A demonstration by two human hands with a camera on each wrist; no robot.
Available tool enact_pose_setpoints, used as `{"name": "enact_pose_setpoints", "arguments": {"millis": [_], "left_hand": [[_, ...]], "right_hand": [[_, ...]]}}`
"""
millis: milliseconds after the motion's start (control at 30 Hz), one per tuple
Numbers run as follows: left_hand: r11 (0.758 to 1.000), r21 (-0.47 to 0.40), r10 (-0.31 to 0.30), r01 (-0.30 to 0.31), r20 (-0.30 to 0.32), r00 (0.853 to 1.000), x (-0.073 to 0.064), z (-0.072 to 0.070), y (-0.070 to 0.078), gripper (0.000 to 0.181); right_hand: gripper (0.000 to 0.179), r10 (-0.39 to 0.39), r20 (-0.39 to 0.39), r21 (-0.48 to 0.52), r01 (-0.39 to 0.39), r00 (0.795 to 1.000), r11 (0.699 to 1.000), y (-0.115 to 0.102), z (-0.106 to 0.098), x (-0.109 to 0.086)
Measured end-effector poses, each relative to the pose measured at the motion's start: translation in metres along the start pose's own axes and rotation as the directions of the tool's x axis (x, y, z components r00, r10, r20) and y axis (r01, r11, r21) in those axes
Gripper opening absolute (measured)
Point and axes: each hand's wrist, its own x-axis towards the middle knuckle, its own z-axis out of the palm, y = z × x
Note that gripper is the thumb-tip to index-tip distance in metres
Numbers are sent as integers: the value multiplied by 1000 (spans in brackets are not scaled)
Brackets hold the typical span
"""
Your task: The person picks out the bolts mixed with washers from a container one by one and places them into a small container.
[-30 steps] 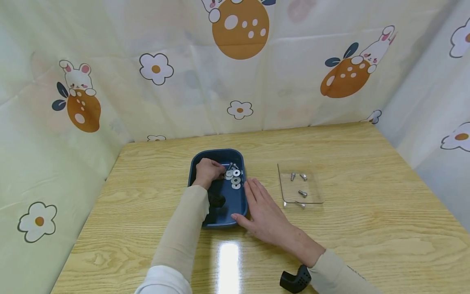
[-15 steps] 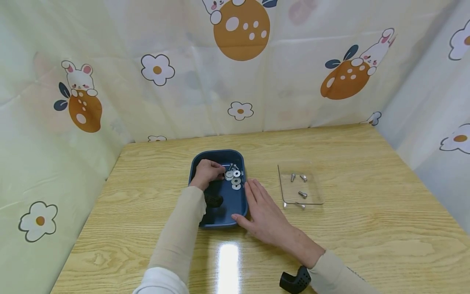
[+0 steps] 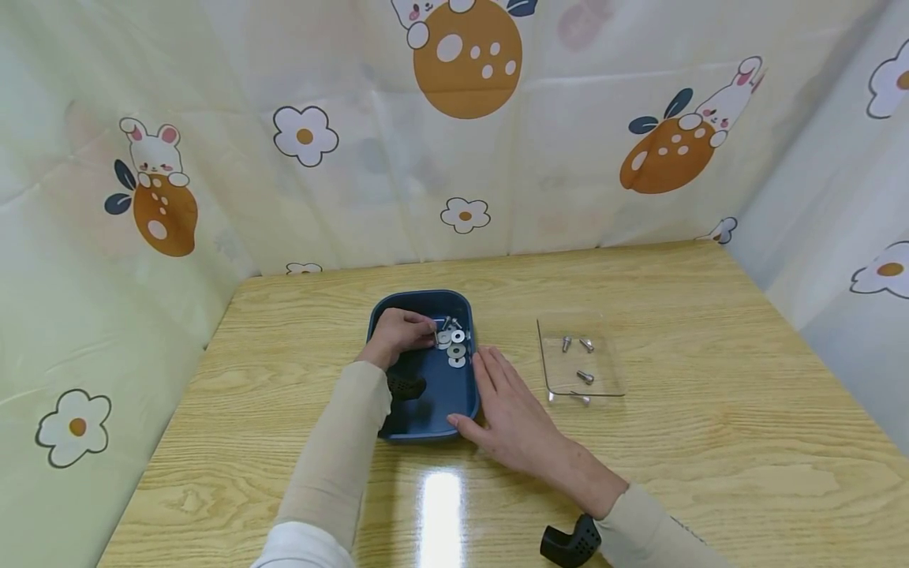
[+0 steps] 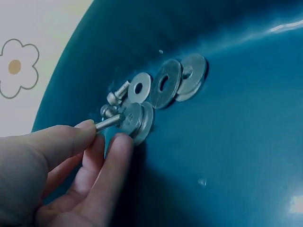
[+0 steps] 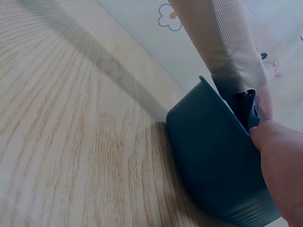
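Note:
My left hand (image 3: 401, 334) reaches into a dark blue bin (image 3: 422, 435). Between thumb and fingers it pinches a small metal screw (image 4: 110, 122), its threaded end pointing out over the washers. Several flat metal washers (image 4: 166, 84) lie on the bin floor just past the fingertips, some overlapping. Another screw (image 4: 119, 93) rests among them, with a further screw head beside it. My right hand (image 3: 514, 410) lies along the bin's right side, fingers straight and touching the wall. In the right wrist view, the right thumb (image 5: 284, 156) is at the bin's rim.
A clear square plastic tray or plate (image 3: 604, 363) sits on the wooden table (image 3: 710, 442) to the right of the bin. Several screws (image 3: 585, 377) are on it or seen through it. A patterned curtain (image 3: 369, 181) hangs behind the table and along both sides.
The left wrist and forearm have shifted slightly left while the fingers stay by the washers. A screw now shows at the left fingertips. The right hand has not moved.

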Motion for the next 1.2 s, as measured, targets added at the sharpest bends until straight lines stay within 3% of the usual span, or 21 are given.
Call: {"name": "enact_pose_setpoints", "arguments": {"millis": [233,600,900,1200], "left_hand": [[1000,-1,18,-18,31,999,-2,2,6,23],[995,-76,66,-57,113,991,-4,1,23,30],[988,-128,100,-82,145,984,-5,8,39,26],[969,-222,150,-105,197,969,-8,21,49,31]], "right_hand": [[93,-5,-3,-6,5,1000,1000,2,0,-1],[93,22,12,79,-22,1000,997,4,-9,-5],[95,5,-41,69,-3,999,998,13,-29,-14],[92,50,-94,30,-47,994,998,31,-43,-19]]}}
